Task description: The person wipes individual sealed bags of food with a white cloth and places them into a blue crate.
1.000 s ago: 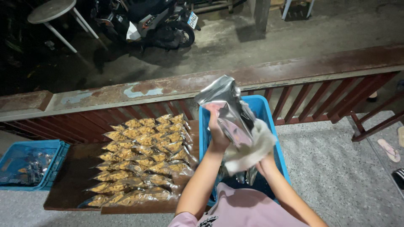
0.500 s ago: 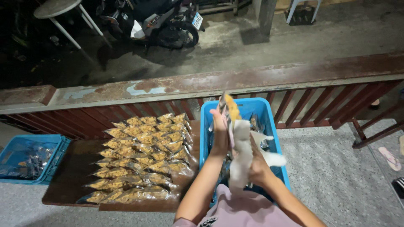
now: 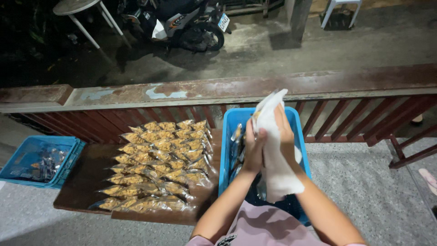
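Both my hands are raised over a blue plastic basket (image 3: 227, 150) that holds shiny snack packets. My left hand (image 3: 254, 152) and my right hand (image 3: 285, 136) press together around a white cloth (image 3: 278, 177), which hangs down between them. The cloth is wrapped over a silvery snack packet (image 3: 269, 104), and only the packet's top edge pokes out above my fingers. To the left, a dark wooden board (image 3: 86, 182) carries several rows of clear packets of golden snacks (image 3: 159, 164).
A second blue basket (image 3: 36, 159) with packets sits at far left on the speckled floor. A reddish wooden railing (image 3: 227, 91) runs across behind the board. Beyond it, below, stand a scooter (image 3: 186, 23), a white table (image 3: 77, 7) and a white chair (image 3: 337, 9). A sandal (image 3: 428, 177) lies at right.
The silvery packet, held broadside a second ago, was turned edge-on and is now covered by the white cloth. My hands have closed together around it.
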